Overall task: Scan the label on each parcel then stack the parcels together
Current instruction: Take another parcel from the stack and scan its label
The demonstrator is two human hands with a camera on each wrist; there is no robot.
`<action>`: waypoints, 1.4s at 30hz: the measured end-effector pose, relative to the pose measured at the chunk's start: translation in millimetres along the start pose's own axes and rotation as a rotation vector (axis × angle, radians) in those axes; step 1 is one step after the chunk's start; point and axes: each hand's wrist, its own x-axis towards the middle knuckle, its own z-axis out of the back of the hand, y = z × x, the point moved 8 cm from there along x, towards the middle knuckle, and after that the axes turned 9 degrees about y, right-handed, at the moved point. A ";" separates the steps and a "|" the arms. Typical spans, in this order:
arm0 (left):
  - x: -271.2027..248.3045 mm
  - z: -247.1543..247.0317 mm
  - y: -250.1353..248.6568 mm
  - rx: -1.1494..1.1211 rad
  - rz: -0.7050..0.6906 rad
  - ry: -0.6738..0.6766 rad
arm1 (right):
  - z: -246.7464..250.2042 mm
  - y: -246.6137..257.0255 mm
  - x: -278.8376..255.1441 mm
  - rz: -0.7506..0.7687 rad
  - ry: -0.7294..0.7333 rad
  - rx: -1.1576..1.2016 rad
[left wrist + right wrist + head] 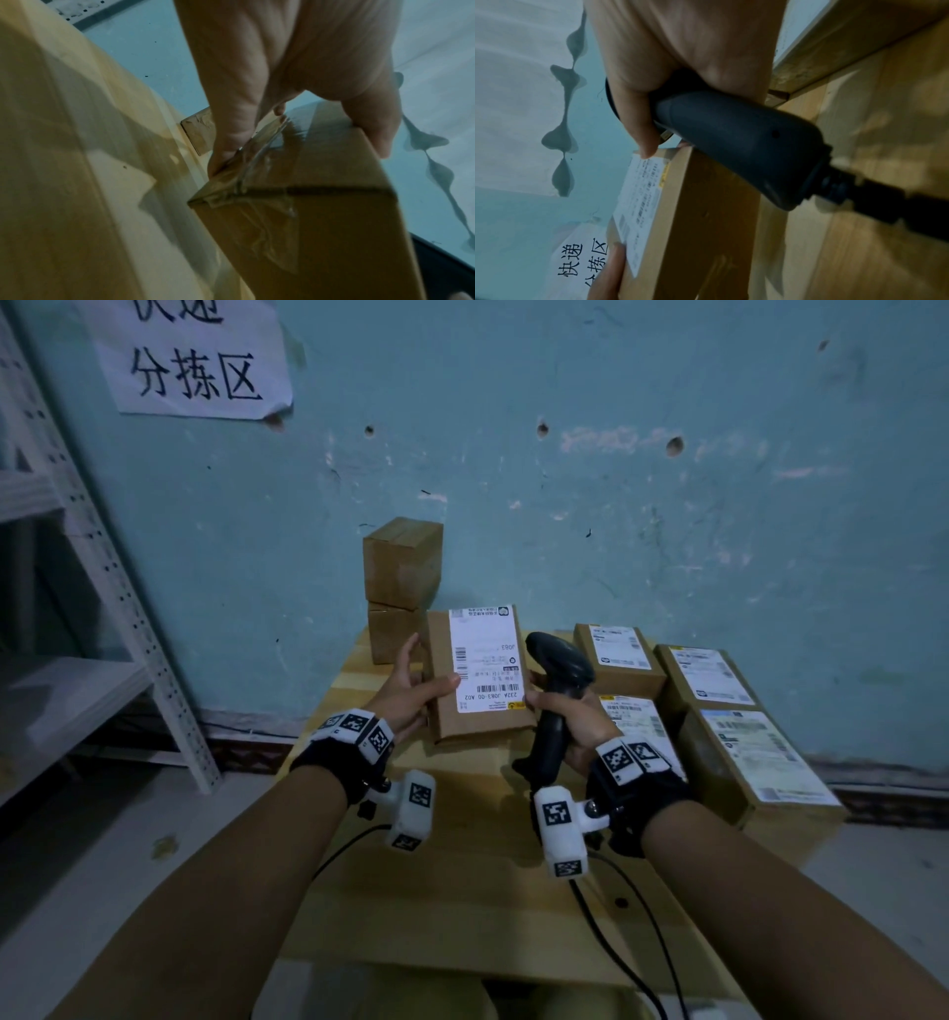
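The black scanner [557,690] is gripped in the right hand [570,721]. A labelled parcel [477,675] is held up over the tabletop [462,891] by the left hand [411,690]. Scanning seems underway. Next, the scanner should be aimed at the barcode, then the parcel stacked.

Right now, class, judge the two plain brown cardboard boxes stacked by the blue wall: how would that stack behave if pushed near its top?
The stack of two plain brown cardboard boxes stands taller than wide, so it may well tip. The top box sits slightly askew, so it would probably slide off first. The smooth pale wooden table likely offers little grip.
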 end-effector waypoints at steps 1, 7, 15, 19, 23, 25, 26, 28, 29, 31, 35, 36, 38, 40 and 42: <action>-0.8 0.1 -1.4 -0.007 -0.008 -0.007 | 1.9 -1.8 -0.6 -0.014 -0.013 0.010; -5.5 0.6 -3.3 -0.054 -0.033 -0.009 | 11.1 -12.6 -3.7 -0.101 -0.079 0.083; -5.1 -6.8 0.2 -0.103 -0.069 0.007 | -0.4 -16.9 -4.4 -0.131 0.004 0.177; -2.7 -8.7 9.5 -0.121 -0.031 0.019 | 1.6 -9.4 -4.8 -0.054 -0.029 0.159; -3.3 -10.1 15.0 -0.081 -0.006 0.010 | 3.0 -4.6 -4.9 -0.011 -0.086 0.113; -2.2 -5.9 16.5 -0.044 0.000 -0.032 | 6.1 -2.4 -4.1 0.000 -0.113 0.054; -1.0 -2.8 17.5 -0.018 0.001 -0.052 | 7.6 -0.7 -3.9 0.004 -0.127 0.023; 0.1 6.0 18.5 0.021 0.011 -0.089 | 11.4 0.9 -2.5 0.007 -0.145 -0.009; -0.2 10.7 17.3 0.035 0.016 -0.103 | 12.8 1.7 -2.7 0.007 -0.151 -0.017; 1.4 19.8 12.2 0.090 0.034 -0.115 | 13.5 4.9 -3.1 0.010 -0.150 -0.017; 6.8 26.4 -2.0 0.208 0.046 -0.039 | 13.6 8.0 -0.6 0.006 -0.104 0.032; 6.4 24.7 -6.0 0.229 0.047 -0.017 | 14.9 8.1 0.5 0.008 -0.105 0.052; 5.3 22.4 -12.3 0.217 0.035 0.004 | 15.4 7.8 1.9 -0.006 -0.099 0.078; 4.1 24.1 -15.0 0.212 0.010 -0.016 | 14.0 6.9 0.9 -0.020 -0.091 0.085; 2.0 26.3 -14.2 0.239 -0.010 -0.064 | 13.8 5.3 -0.8 -0.027 -0.096 0.087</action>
